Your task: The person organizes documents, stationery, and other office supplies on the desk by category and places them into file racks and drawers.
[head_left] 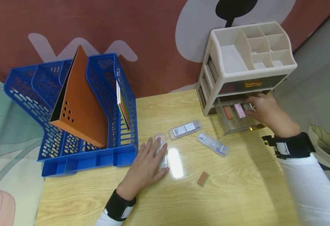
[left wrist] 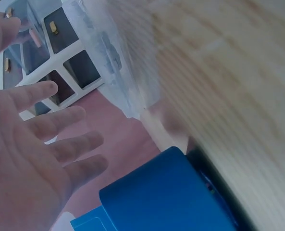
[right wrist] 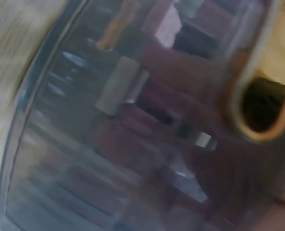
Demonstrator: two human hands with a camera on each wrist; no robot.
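A: So, what sits at the left of the head view?

B: A blue file rack with an orange folder leaning in it, on the wooden table.

A: And the left hand?

B: Fingers straight and spread, lying flat on a clear plastic case in the lower middle of the frame, just right of the rack.

A: Further right?

B: A labelled clear case, a packet of blue pens, and a small orange eraser lower down, all apart from each other.

A: The right hand?

B: It reaches into the pulled-out clear drawer of the beige organiser at upper right, fingertips at a small grey item beside a pink eraser. Whether it pinches that item I cannot tell.
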